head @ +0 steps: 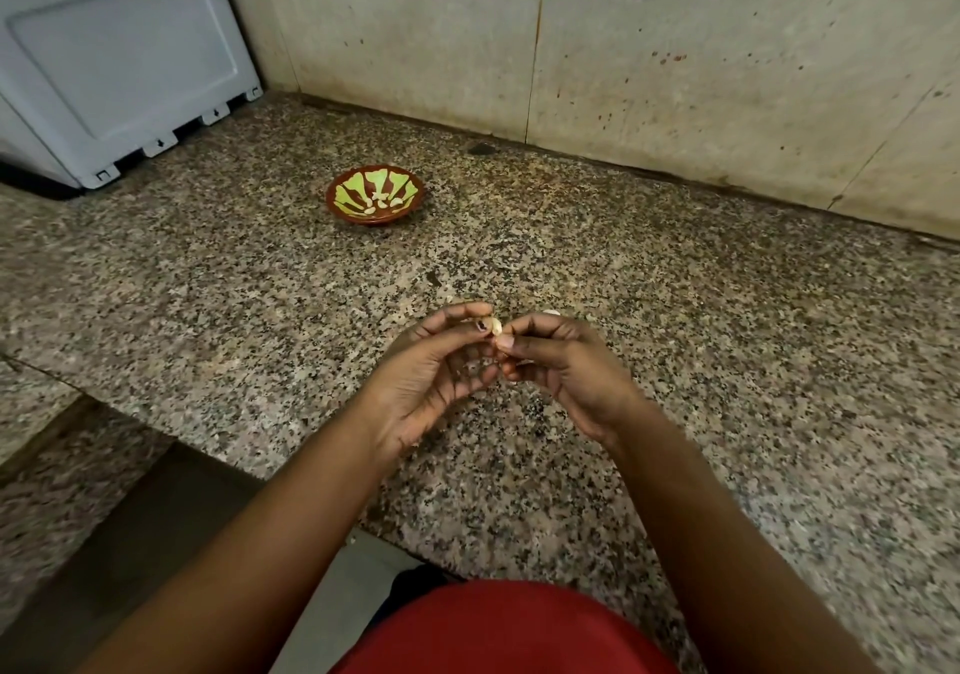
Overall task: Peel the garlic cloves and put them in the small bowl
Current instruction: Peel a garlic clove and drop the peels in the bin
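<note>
Both hands meet above the speckled granite surface [675,361], well in front of the small bowl [375,197]. Between them sits a single garlic clove [496,327] — pale, only partly visible, pinched at the meeting point of the two sets of fingertips. The left hand [431,377] is turned palm up and inward, its fingers [462,312] curled over the top of the clove and the thumb tip, with a dark nail, pressed against the clove's left side. The right hand [566,367] comes in from the other side, fingers curled, its thumb nail set against the clove's lower right edge. Both hands grip the clove; neither is relaxed. How much skin is on the clove cannot be told, since the fingertips cover most of it.

A few pale bits lie on the surface just beyond and below the right hand's fingers — garlic pieces [551,313] or skins, too hidden to tell which.

The small bowl stands farther back and to the left, apart from the hands, brown with green wedge-shaped markings inside. Several peeled cloves [382,201] rest at its bottom.

A stained tiled wall [675,50] rises behind the surface, and a pale grey plastic appliance [119,65] stands at the far left corner. A red garment [509,632] shows at the bottom edge.
</note>
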